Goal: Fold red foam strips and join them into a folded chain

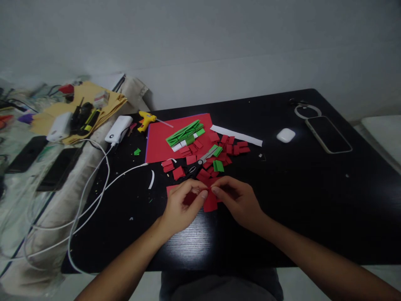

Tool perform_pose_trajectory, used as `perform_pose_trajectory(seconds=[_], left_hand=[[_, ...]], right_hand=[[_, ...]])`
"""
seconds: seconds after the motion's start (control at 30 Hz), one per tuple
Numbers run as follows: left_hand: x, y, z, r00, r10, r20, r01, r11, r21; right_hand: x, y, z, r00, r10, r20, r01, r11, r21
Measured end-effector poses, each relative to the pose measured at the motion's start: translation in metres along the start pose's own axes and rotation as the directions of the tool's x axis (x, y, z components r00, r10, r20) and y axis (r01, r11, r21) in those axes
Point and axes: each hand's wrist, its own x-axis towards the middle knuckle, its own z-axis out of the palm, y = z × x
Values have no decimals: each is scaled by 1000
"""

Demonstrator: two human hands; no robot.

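Note:
My left hand (181, 205) and my right hand (235, 198) meet over the black table (313, 200), fingers pinched together on a piece of red paper (210, 203) held between them. Just beyond my fingers lie several small folded red paper pieces (230, 147) and some green ones (218, 165), with a pair of scissors (200, 162) among them. A larger red sheet (158, 142) further back carries a stack of green folded strips (184, 133).
A yellow glue gun (146, 119) and a white power bank (118, 128) with white cables (94, 184) sit at the left. A white paper strip (236, 135), white earbud case (285, 135) and phone (328, 133) lie to the right. Clutter covers a side surface at far left.

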Motion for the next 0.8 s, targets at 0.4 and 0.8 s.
perform_pose_trajectory(seconds=[0.4,0.8], left_hand=[[3,2,0,1000,17,-5,-17,1000,19],[3,-2,2,999,-34,36,34,999,21]], right_hand=[[0,2,1,1000,-9,27,9,1000,-11],[2,4,2,998,-29,56,32,997,-67]])
